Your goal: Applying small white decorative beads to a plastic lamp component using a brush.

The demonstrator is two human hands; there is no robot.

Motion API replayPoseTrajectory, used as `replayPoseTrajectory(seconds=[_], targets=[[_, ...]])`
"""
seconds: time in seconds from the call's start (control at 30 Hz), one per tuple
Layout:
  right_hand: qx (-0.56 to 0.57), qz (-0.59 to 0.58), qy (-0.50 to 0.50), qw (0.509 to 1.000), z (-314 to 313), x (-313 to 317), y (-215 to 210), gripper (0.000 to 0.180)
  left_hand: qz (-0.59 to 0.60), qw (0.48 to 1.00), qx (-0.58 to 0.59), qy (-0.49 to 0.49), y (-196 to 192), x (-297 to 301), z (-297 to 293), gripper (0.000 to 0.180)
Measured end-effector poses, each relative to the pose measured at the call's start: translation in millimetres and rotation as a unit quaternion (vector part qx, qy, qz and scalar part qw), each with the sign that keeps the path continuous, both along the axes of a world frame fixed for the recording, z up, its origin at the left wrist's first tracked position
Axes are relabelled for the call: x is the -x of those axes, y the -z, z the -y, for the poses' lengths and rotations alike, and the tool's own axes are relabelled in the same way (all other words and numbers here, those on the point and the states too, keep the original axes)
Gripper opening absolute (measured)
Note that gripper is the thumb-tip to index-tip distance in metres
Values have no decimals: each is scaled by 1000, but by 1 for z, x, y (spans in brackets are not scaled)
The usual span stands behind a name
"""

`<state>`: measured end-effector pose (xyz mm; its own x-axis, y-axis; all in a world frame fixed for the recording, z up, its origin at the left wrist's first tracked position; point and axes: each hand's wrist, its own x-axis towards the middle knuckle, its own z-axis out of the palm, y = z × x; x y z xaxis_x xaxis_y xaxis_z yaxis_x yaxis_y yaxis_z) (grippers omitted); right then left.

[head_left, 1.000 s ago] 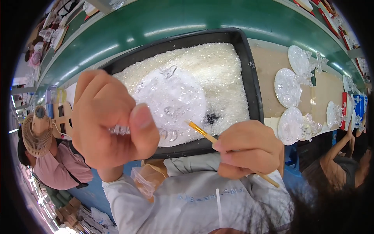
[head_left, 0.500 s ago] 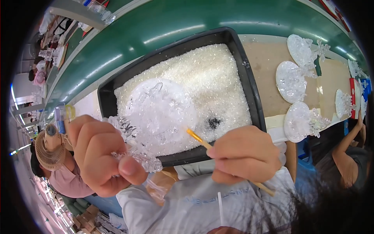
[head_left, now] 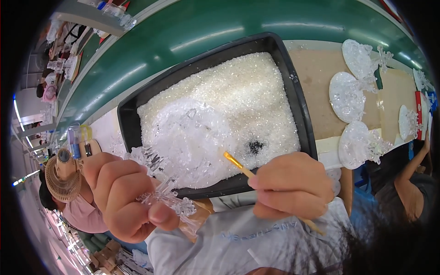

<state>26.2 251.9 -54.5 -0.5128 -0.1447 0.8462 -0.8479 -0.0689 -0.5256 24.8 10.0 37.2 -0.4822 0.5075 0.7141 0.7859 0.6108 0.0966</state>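
Observation:
My left hand is closed around the clear, branching part of a transparent ornament. Its round, frosted disc is held above a black tray of glittering clear granules. Between the thumb and fingers of my right hand is a small paintbrush with a pale handle and gold ferrule. The brush tip points left, close to the disc's right edge; whether it touches cannot be told. My left fingers hide part of the ornament's stem.
On the brown board to the right stand several similar clear ornaments. A green surface runs behind the tray. At left are a fan and a person in pink. Another person's arm shows at far right.
Both hands have shifted slightly right and down in the picture, along with most of the scene. The ornament has turned a little in my left hand. Both grips stay the same.

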Motion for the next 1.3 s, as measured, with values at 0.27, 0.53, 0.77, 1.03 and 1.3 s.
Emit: replayPoseTrajectory(seconds=[0.27,0.53,0.77,1.03,1.3], targets=[[16,3,1,1000,-4,0,-3,28,10,999,34,-9,-8,-3,1,22],[18,5,18,1000,-3,-1,-3,29,23,996,85,-28,-16,-7,-3,22],[17,22,-4,1000,-8,-1,-4,30,39,999,1,-6,-7,-15,-4,23],[19,47,-29,998,-8,-1,-6,28,316,894,-278,155,-3,-21,-9,22],[25,64,-41,997,-9,0,-7,28,538,613,-506,283,-11,-39,18,24]])
